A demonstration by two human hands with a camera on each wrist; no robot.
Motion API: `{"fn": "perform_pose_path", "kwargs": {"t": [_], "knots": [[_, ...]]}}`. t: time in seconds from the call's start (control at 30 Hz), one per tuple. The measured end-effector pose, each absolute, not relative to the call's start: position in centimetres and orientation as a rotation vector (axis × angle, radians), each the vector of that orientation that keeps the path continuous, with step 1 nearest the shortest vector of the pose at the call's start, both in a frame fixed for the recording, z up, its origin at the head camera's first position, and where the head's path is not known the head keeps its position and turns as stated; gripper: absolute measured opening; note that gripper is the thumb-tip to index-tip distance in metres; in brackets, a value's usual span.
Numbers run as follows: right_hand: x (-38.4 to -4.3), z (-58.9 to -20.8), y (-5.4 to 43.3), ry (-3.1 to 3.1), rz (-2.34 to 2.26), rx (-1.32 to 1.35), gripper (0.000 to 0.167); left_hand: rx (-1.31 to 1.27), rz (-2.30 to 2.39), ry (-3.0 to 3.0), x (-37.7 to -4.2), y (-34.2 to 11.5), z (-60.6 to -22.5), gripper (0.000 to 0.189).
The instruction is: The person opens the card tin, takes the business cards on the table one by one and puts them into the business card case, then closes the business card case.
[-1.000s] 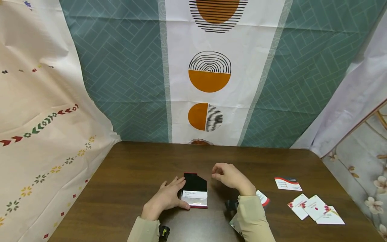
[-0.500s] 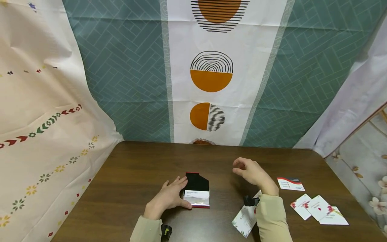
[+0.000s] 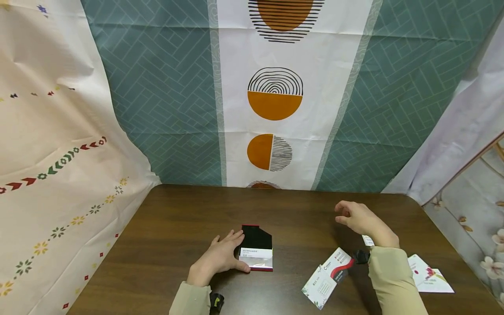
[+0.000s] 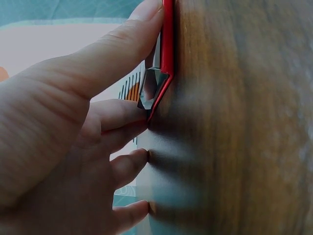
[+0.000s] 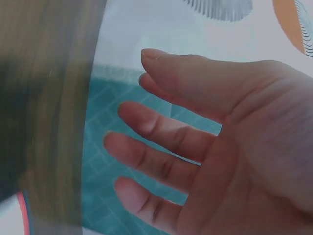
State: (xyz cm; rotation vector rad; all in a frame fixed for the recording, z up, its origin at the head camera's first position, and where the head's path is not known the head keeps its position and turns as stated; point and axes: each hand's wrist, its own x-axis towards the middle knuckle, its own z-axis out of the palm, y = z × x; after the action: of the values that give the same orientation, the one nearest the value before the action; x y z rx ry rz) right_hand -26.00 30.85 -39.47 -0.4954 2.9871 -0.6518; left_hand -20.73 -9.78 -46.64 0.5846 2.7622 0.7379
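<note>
A black card holder (image 3: pixel 255 236) with red edges lies unfolded on the table, a white card (image 3: pixel 256 253) and a shiny clear strip across its lower part. My left hand (image 3: pixel 219 258) rests at its left side, fingers spread and fairly straight. In the left wrist view the thumb presses on the holder's red edge (image 4: pixel 167 41), while the index fingertip touches by its corner and the other fingertips are down by the table. My right hand (image 3: pixel 363 221) hovers over the table's right half, its loosely bent fingers (image 5: pixel 146 122) holding nothing. A business card (image 3: pixel 368 240) shows partly beneath it.
Two overlapping business cards lie between the hands, one with a red and dark band (image 3: pixel 341 262), one with green leaves (image 3: pixel 320 286). Floral cards (image 3: pixel 436 286) lie at the right, partly behind the right sleeve (image 3: pixel 393 275). A patterned curtain (image 3: pixel 271 109) hangs behind the table.
My right hand has moved rightward, away from the card holder, uncovering the two overlapping cards and now covering parts of those at the right. My left hand stays at the holder.
</note>
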Motion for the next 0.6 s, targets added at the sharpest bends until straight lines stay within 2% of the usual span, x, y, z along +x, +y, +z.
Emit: {"fn": "perform_pose_path", "kwargs": {"t": [0.6], "knots": [[-26.2, -40.4, 36.6, 2.948, -0.439, -0.571, 0.023, 0.583, 0.73, 2.766, -20.7, -9.7, -46.5, 0.098]]}}
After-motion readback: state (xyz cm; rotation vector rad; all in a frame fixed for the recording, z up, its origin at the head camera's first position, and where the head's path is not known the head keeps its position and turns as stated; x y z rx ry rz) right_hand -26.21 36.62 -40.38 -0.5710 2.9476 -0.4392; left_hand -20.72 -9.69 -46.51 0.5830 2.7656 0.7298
